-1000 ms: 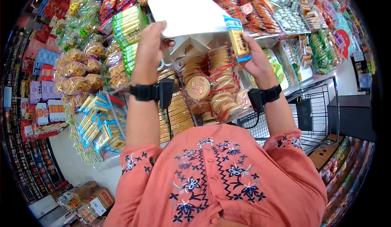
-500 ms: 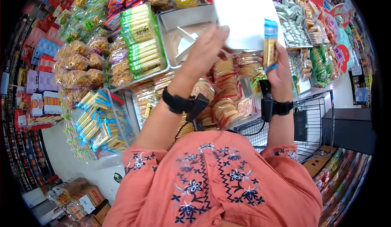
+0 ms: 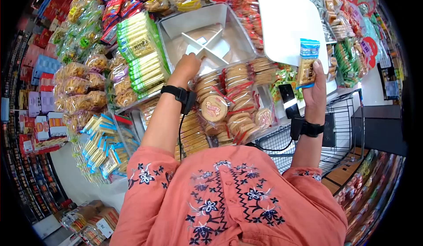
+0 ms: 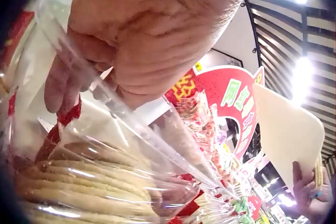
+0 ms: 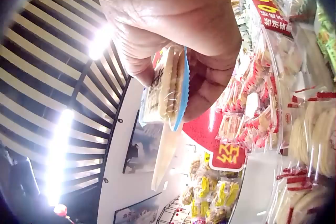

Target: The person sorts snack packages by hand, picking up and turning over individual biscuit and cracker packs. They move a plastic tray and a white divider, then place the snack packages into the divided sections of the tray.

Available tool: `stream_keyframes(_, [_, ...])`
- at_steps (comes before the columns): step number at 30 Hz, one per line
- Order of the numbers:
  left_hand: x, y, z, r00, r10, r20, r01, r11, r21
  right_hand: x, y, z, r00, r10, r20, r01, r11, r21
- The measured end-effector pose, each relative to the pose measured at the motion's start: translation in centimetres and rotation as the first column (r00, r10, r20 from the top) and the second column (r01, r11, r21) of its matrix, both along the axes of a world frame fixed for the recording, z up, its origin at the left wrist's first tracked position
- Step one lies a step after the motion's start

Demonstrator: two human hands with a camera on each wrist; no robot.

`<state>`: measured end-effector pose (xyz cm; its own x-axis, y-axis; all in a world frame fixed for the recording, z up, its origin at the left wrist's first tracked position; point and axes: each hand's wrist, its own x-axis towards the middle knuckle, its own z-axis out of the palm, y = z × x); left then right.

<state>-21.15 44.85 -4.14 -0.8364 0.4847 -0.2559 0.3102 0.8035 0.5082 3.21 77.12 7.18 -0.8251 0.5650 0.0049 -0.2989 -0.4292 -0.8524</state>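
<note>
My right hand (image 3: pixel 313 89) grips a blue-ended pack of biscuits (image 3: pixel 307 72) against a white rounded board (image 3: pixel 288 21), which stands up over the display. Thumb and fingers pinch the pack from both sides in the right wrist view, where the board (image 5: pixel 167 155) shows edge-on. My left hand (image 3: pixel 187 67) reaches over the near wall of a clear bin (image 3: pixel 176 23). Its fingers point down beside a white cross-shaped divider (image 3: pixel 205 47) on the bin's floor; I cannot tell whether they pinch it. Bagged round biscuits (image 4: pixel 94 182) lie close under this hand in the left wrist view.
Bins of round biscuits (image 3: pixel 213 108) and stick biscuits (image 3: pixel 194 122) lie nearest my body. Green packs (image 3: pixel 143 45) are stacked left of the bin, and blue-ended packs (image 3: pixel 105 144) fill another bin at lower left. A wire shopping cart (image 3: pixel 343 122) stands at the right.
My left hand has let go of the white board and moved left and down to the divider. My right hand has carried the board and biscuit pack to the right, uncovering the bin.
</note>
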Motion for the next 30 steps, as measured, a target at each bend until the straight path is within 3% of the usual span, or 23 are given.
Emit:
stream_keyframes(11, [-2.6, 0.3, -3.9, 1.000, 0.025, -0.014, -0.024, 0.999, 0.038, -0.4, 0.0, -1.5, 0.997, 0.073, 0.004, -0.073, 0.997, -0.017])
stream_keyframes(19, [-2.0, 0.4, -2.9, 0.998, 0.058, -0.009, -0.058, 0.998, 0.033, -1.1, -0.6, -1.5, 0.996, 0.088, -0.014, -0.088, 0.994, -0.070])
stream_keyframes(22, [-2.0, 0.1, -3.4, 0.993, 0.060, -0.103, -0.054, 0.997, 0.055, -1.2, -0.3, -1.7, 0.996, 0.078, 0.038, -0.078, 0.997, -0.007])
stream_keyframes(25, [-2.2, 0.2, -3.0, 0.998, 0.066, 0.004, -0.066, 0.998, 0.000, -1.3, -0.4, -1.9, 0.998, 0.056, 0.023, -0.056, 0.998, -0.026])
stream_keyframes(30, [-2.5, 0.2, -3.0, 0.998, 0.065, 0.012, -0.065, 0.998, -0.025, -1.0, -0.2, -2.0, 0.993, 0.116, -0.008, -0.116, 0.991, -0.065])
